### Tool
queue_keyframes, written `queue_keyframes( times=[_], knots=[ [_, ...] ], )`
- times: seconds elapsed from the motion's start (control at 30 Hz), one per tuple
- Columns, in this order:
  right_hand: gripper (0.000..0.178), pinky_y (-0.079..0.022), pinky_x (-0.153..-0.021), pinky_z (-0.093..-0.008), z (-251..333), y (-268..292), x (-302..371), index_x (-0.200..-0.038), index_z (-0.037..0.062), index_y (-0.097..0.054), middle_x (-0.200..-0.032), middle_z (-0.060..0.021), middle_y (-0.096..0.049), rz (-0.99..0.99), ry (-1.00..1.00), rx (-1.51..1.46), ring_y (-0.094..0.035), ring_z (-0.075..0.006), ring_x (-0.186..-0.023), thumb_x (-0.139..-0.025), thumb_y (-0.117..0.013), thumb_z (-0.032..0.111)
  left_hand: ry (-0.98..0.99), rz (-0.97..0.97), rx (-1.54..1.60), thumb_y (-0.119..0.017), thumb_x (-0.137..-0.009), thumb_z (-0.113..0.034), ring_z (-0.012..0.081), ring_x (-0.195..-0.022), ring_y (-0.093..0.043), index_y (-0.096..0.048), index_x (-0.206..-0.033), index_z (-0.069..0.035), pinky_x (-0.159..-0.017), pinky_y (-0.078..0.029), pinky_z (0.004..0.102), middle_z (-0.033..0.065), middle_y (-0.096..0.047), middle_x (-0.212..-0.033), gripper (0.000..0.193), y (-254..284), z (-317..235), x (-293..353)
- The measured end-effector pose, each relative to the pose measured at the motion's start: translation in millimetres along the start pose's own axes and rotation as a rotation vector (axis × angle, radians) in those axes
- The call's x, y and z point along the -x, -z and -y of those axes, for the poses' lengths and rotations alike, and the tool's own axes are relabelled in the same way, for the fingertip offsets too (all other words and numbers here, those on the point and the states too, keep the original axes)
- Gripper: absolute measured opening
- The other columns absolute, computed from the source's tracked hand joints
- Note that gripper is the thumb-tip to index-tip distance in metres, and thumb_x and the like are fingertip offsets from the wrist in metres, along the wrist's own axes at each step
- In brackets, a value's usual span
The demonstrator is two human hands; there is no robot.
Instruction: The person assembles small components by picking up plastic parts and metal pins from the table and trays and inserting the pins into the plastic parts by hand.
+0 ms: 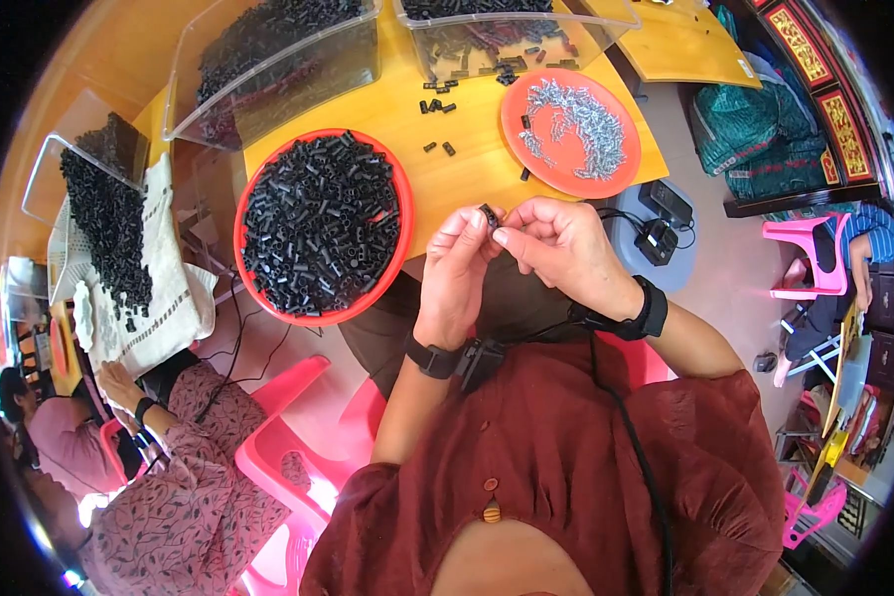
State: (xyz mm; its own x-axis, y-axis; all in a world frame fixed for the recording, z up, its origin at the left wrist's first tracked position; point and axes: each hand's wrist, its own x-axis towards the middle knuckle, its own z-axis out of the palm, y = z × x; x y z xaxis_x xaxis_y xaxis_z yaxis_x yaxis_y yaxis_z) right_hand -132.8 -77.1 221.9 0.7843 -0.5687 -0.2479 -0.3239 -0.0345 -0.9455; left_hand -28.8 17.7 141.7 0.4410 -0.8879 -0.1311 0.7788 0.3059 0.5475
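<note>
Between my two hands, just off the table's front edge, is a small black plastic piece (488, 213). My left hand (454, 273) pinches it between thumb and fingertips. My right hand (573, 250) meets it from the other side with thumb and forefinger closed; whatever is in that pinch is hidden. To the left of my hands, a red basin (405, 194) is heaped with short black tubular pieces (318, 219). Beyond my right hand, a red-orange plate (517, 99) carries many small silvery metal pieces (601, 134).
Clear plastic bins (368, 50) of black pieces stand at the back of the yellow table (397, 109). Loose black pieces (437, 104) lie between basin and plate. Black adapters (656, 238) sit on a blue stool at right. Another person's hand (119, 385) rests near a cloth at left.
</note>
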Motion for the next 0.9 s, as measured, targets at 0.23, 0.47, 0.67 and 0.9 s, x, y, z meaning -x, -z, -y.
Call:
queue_keyframes(
  times=[0.23, 0.47, 0.67, 0.9],
  knots=[
    [0.018, -0.045, -0.05, -0.0223, -16, -4, 0, -0.084, -0.0019, -0.061, -0.061, -0.0043, -0.061, -0.125, 0.184, 0.131, -0.055, -0.0044, -0.055, -0.082, -0.066, 0.015, -0.058, -0.018, -0.118, -0.053, -0.094, -0.018, 0.0062, -0.078, -0.052, -0.062, -0.096, -0.004, -0.072, -0.042, 0.0221, -0.001, -0.059, -0.089, 0.017, -4, 1, 0],
    [0.018, -0.045, -0.05, -0.0229, -17, -7, -2, -0.083, -0.0015, -0.062, -0.059, -0.0049, -0.061, -0.186, 0.257, 0.234, -0.057, -0.0061, -0.052, -0.08, -0.068, 0.015, -0.085, -0.096, -0.15, -0.054, -0.093, -0.018, 0.0047, -0.075, -0.052, -0.064, -0.095, -0.005, -0.07, -0.042, 0.0207, -0.0028, -0.059, -0.084, 0.016, -10, 1, 1],
    [0.017, -0.045, -0.05, -0.0229, -16, -6, 0, -0.082, -0.0018, -0.061, -0.059, -0.0052, -0.061, -0.134, 0.186, 0.142, -0.058, -0.0059, -0.053, -0.08, -0.068, 0.014, -0.02, -0.046, -0.039, -0.054, -0.093, -0.019, 0.0055, -0.075, -0.053, -0.062, -0.096, -0.005, -0.07, -0.042, 0.022, -0.0025, -0.06, -0.082, 0.017, -5, 2, 0],
    [0.016, -0.046, -0.051, -0.0223, -17, -7, -1, -0.082, -0.0019, -0.061, -0.059, -0.0054, -0.062, -0.113, 0.201, 0.134, -0.058, -0.006, -0.053, -0.079, -0.068, 0.012, 0.008, -0.021, -0.048, -0.053, -0.093, -0.019, 0.0064, -0.076, -0.053, -0.062, -0.096, -0.004, -0.071, -0.042, 0.0225, -0.0012, -0.06, -0.086, 0.018, -5, -1, 0]
  ],
)
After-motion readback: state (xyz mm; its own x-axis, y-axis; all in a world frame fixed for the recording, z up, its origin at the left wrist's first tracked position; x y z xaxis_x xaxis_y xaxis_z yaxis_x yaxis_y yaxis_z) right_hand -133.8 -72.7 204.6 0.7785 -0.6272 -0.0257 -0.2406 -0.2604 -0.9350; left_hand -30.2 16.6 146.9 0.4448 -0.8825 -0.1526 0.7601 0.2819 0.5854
